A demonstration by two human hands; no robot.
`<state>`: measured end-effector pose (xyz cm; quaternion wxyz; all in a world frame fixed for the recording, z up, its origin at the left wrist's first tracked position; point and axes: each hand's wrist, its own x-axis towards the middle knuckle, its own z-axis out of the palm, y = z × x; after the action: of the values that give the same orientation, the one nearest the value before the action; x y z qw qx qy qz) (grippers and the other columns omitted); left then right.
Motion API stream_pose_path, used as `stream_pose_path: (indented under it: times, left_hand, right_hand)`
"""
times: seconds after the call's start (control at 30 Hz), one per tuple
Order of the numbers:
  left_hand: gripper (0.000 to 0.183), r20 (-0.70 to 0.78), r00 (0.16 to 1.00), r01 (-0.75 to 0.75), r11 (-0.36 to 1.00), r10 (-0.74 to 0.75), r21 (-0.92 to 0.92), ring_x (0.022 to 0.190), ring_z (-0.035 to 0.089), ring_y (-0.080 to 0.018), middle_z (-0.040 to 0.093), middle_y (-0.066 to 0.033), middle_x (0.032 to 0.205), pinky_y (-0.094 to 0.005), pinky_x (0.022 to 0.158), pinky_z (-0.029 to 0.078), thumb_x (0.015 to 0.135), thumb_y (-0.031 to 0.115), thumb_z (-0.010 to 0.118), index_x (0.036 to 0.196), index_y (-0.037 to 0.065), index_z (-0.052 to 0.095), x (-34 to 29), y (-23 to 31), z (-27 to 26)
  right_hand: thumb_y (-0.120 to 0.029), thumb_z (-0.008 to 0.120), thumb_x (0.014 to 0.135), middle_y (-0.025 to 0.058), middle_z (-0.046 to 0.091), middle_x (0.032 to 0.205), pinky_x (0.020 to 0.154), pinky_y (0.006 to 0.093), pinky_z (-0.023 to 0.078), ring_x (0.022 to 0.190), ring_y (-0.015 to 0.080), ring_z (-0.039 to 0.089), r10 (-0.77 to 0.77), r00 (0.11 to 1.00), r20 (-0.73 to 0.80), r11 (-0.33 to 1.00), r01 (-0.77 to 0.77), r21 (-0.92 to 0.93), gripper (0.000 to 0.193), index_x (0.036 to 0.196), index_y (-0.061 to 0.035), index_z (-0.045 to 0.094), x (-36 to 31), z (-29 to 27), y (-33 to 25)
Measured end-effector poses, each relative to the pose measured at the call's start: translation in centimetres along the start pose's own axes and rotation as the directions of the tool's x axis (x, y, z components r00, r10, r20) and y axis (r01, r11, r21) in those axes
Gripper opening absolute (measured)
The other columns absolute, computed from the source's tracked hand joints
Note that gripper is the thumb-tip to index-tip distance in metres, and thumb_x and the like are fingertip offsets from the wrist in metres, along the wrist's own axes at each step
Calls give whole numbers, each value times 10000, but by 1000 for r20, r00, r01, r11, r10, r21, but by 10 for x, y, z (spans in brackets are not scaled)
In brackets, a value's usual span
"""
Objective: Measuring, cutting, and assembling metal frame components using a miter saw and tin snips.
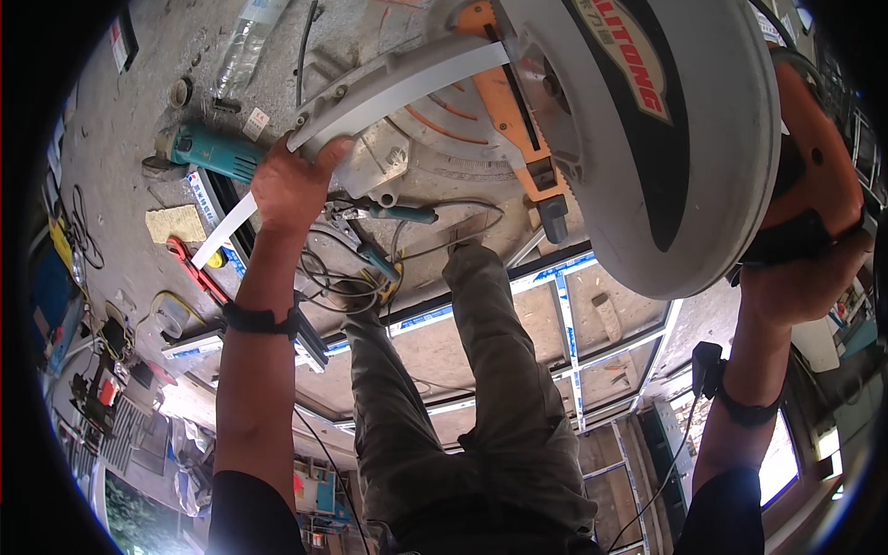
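Observation:
A long white strip lies along the grey fence of a mitre saw, one end close to the blade slot. My left hand is closed around the strip and presses it at the fence's left end; the strip's other end sticks out beyond my hand. At right, my right hand is wrapped around the black-and-orange handle of the saw. The large grey blade guard stands over the orange slotted plate. The guard hides most of the blade.
A teal angle grinder and a plastic bottle lie left of the saw. Red-handled pliers or cutters are nearby. Looped cables and green-handled tools lie by my feet. Behind stands a metal frame with blue-white film.

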<state>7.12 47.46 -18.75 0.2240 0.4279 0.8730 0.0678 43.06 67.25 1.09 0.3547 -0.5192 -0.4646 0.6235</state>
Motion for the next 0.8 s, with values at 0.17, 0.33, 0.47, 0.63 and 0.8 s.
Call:
stream_pose_path:
  times: [0.17,0.33,0.47,0.63,0.8]
  left_hand:
    - [752,-6,1000,-1,999,2,51,832,676,-401,689,-216,854,-447,725,538,695,706,702,1002,20,681,1,3,2]
    - [795,-29,1000,-3,999,4,38,809,669,-428,680,-232,803,-469,701,528,696,735,682,936,-23,678,0,3,1]
    - [782,-9,1000,15,998,-14,55,808,669,-427,679,-233,803,-467,700,529,696,728,690,923,-21,676,-1,5,-1]
    - [794,-36,999,-31,997,33,65,784,678,-396,679,-213,798,-448,677,543,684,750,670,967,9,677,0,3,2]
    - [809,-29,999,-34,998,35,55,774,680,-398,679,-210,791,-446,668,546,690,760,656,982,5,673,1,-1,4]
  right_hand:
    - [-709,200,900,169,613,1026,797,378,493,892,271,605,18,981,195,998,-28,51,918,1268,90,463,5,-12,5]
    - [-726,184,894,158,614,943,736,356,497,813,250,600,-56,988,142,996,65,-60,936,1238,91,483,6,-7,6]
    - [-745,181,883,154,611,934,727,354,493,808,243,595,-62,995,-78,990,52,-130,952,1230,87,486,4,15,6]
    - [-787,192,863,145,603,945,720,346,486,817,231,588,-137,990,-16,950,126,-285,981,1233,75,478,5,11,8]
    - [-807,201,849,143,598,970,722,340,481,834,226,582,-132,990,-46,956,115,-269,1002,1243,74,468,4,12,13]
